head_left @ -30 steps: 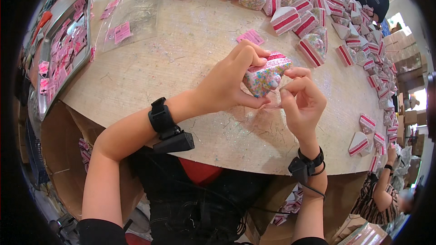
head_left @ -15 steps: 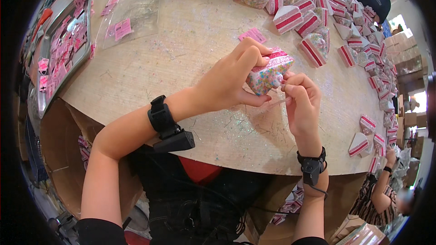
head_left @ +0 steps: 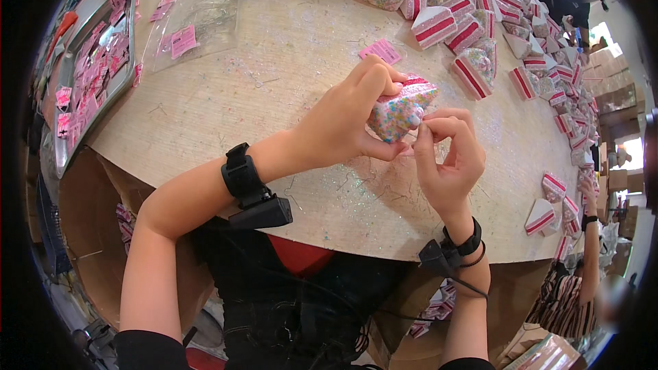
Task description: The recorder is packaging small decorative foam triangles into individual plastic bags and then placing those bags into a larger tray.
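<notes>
Left hand (head_left: 343,127) clamped on sprinkled wedge (head_left: 401,106), held above table (head_left: 274,82). Right hand (head_left: 445,157) pinched together at wedge's near edge, thumb and forefinger touching it. Judgement: keep left grip steady, work with fingertips only; squeezing would likely deform the piece.

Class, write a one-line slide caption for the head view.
Left hand grips a sprinkle-covered cake-slice toy while right hand pinches its edge.

The wedge (head_left: 401,108) is speckled pink, white and pastel, with a pink-and-white striped side. The wedges (head_left: 439,24) behind match it. The labels (head_left: 183,41) are pink, the table (head_left: 274,89) pale beige, the wristbands (head_left: 241,175) black.
</notes>
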Available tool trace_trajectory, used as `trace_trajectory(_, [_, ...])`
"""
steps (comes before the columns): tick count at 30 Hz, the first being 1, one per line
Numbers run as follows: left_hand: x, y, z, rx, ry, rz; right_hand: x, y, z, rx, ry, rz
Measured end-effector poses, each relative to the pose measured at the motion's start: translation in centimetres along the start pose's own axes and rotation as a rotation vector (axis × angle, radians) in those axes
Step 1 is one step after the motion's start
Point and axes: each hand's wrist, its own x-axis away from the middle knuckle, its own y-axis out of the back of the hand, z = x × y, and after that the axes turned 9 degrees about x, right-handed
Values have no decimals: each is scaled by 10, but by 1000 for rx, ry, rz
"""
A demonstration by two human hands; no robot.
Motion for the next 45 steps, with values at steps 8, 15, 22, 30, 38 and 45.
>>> trace_trajectory(8, [1, 3, 0, 63, 45, -109, -14, 16, 3, -572, -381, 282])
trace_trajectory(15, [-2, 0, -3, 18, -26, -78, -15, 27, -16, -728, -424, 433])
trace_trajectory(22, [-1, 0, -1, 46, -76, -57, -12, 21, -13, -583, -403, 405])
trace_trajectory(30, [1, -1, 2, 68, -31, -34, -9, 17, -14, -579, -417, 345])
trace_trajectory(38, [2, -6, -8, 59, 16, 22, -35, 46, -75, 810, 84, -140])
trace_trajectory(45, [9, -3, -6, -5, 60, 27, -32, 28, -84, 462, -442, 35])
